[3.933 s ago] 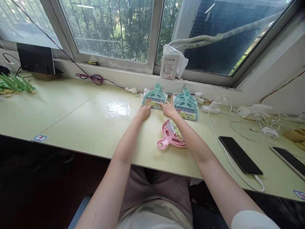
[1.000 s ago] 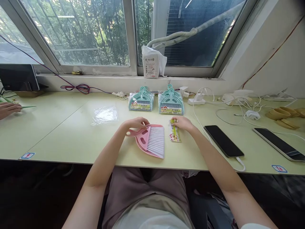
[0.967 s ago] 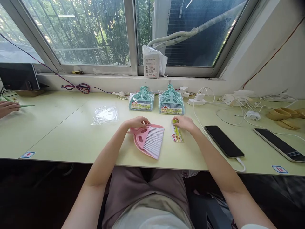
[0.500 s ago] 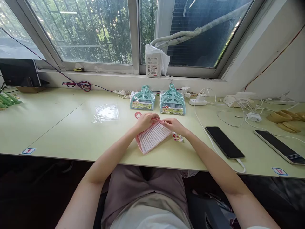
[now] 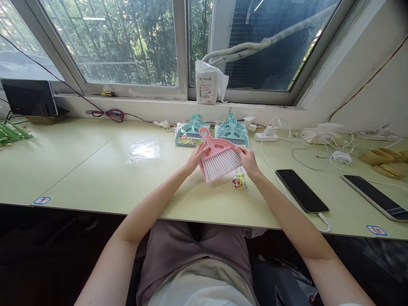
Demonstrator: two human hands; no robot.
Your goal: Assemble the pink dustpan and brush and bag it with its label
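A: Since you've got the pink brush lifted off the bench, which way's it pointing?

B: Handle away from you, bristles toward you; left hand and right hand each pinching a side, equally close.

The brush is held above the counter between the left hand and the right hand, with the label card lying on the counter just beneath the right hand. Behind the brush, two wrapped brush packs lie side by side near the window sill, on which a bagged box stands. A plastic bag lies to the left of the hands, and two phones and a tangle of cables lie to the right.
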